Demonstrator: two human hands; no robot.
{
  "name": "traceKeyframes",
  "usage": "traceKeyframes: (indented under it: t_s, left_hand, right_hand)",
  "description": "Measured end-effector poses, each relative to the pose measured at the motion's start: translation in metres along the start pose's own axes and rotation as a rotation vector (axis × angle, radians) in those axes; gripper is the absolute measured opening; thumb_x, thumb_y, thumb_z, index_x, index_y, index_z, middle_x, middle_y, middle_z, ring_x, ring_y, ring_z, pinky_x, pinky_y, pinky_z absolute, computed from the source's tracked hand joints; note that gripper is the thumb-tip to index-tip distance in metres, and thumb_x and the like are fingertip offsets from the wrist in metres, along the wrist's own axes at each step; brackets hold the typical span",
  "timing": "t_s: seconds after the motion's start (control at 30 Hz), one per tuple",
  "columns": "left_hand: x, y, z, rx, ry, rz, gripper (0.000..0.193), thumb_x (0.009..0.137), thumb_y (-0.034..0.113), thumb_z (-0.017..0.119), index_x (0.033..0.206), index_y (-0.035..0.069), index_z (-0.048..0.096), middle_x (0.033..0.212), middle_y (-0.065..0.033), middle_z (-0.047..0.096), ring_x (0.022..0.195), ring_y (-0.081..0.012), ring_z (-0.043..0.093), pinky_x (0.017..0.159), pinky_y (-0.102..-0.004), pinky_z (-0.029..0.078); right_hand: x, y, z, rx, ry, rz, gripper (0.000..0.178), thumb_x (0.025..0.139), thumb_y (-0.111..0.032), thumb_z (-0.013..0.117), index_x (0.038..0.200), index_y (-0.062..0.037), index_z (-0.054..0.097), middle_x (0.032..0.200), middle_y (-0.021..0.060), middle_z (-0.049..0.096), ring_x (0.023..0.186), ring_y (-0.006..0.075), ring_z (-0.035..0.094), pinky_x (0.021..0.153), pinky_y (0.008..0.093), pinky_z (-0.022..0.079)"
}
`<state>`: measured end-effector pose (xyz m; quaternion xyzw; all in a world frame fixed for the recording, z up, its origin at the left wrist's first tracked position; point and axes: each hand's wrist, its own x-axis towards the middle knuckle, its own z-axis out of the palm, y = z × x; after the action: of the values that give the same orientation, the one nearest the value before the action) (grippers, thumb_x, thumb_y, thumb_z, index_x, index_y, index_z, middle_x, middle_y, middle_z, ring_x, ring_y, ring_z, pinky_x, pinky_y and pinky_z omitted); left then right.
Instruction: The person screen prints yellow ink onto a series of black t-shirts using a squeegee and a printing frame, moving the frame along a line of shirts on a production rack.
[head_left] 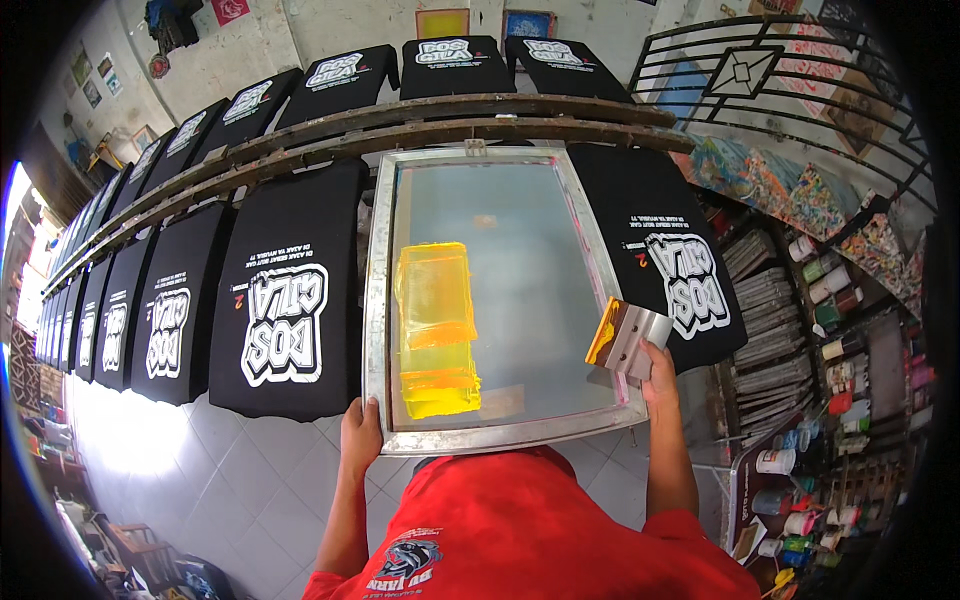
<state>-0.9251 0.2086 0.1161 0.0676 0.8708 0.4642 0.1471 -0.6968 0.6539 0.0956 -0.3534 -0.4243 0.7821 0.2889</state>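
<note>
A silkscreen frame [380, 300] with a pale mesh lies in front of me. Yellow ink [437, 330] with orange streaks covers a tall patch on the left side of its mesh. My left hand [362, 428] grips the frame's near left corner, thumb on the metal and fingers hidden underneath. In my right hand [660, 375], closed, is a squeegee [640, 335] with a metal holder and a brown blade edged in yellow ink. This hand is at the frame's near right side, and the squeegee overlaps the rim. Whether these fingers also touch the frame is hidden.
Black shirts with white lettering, such as one shirt [290, 290] left of the frame and another shirt [655, 250] on its right, lie along a long wooden rail [330, 150]. More shirts line the far side. Ink tubs [775, 461] and stacked frames [770, 350] stand at right.
</note>
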Motion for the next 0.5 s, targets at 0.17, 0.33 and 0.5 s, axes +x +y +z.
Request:
traceKeyframes:
  t_s: [0.17,0.33,0.5]
  left_hand:
    - [0.006,0.002,-0.01,0.028,0.009,-0.017,0.036,0.097,0.026,0.045,0.092,-0.007,0.058,0.079,-0.0232,0.063,0.073,-0.0304,0.061,0.069,-0.0406,0.046]
    - [0.018,0.0,-0.002,-0.067,0.029,0.043,0.036,0.097,0.027,0.046,0.093,-0.007,0.058,0.081,-0.0238,0.063,0.074,-0.0326,0.061,0.071,-0.0414,0.046]
    - [0.027,0.0,0.007,0.015,0.014,0.035,0.034,0.097,0.025,0.047,0.09,-0.006,0.057,0.081,-0.0246,0.062,0.076,-0.0358,0.062,0.07,-0.0423,0.046]
  right_hand:
    - [0.016,0.01,0.01,-0.002,0.025,0.015,0.045,0.081,-0.014,0.069,0.119,0.0016,0.05,0.109,0.0104,0.061,0.099,0.0215,0.061,0.086,0.0353,0.048]
    - [0.026,0.01,0.018,-0.056,0.014,-0.007,0.039,0.084,-0.017,0.065,0.117,-0.0002,0.055,0.105,0.0099,0.064,0.095,0.0207,0.063,0.083,0.0354,0.05]
    - [0.029,0.001,0.019,-0.062,-0.015,-0.001,0.041,0.083,-0.017,0.065,0.119,0.0003,0.054,0.105,0.0098,0.063,0.095,0.0213,0.063,0.083,0.0348,0.05]
